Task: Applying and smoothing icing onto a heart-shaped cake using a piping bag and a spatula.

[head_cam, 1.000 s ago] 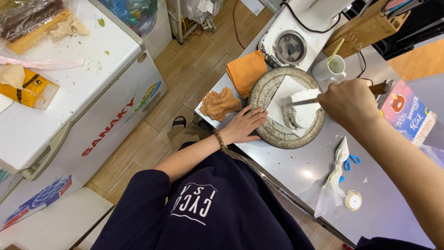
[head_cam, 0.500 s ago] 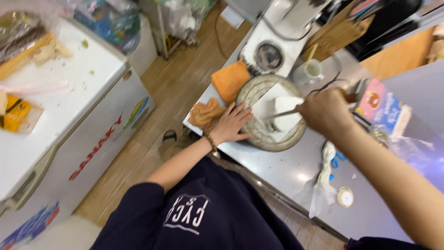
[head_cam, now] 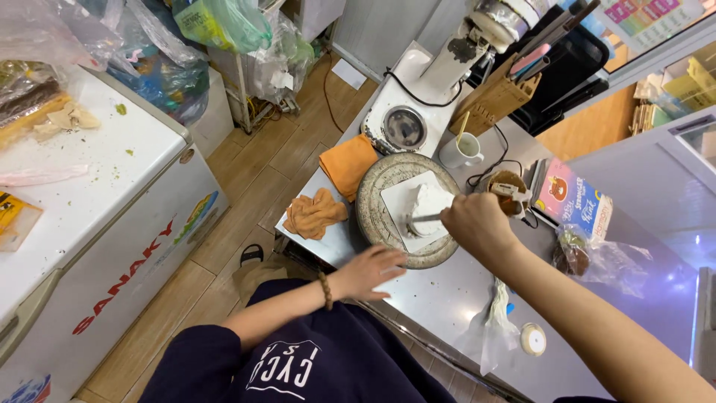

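One head-worn camera looks steeply down from above, fairly near, over the steel counter.

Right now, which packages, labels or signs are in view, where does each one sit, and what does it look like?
Flat printed package: on the steel counter right of the turntable; rectangular, blue and pink with a cartoon bear.
Chest freezer lettering: on the white freezer front at left; large red letters.
Yellow carton: on the freezer lid, far left; small box.
Wall poster: top right; pale with coloured blocks.
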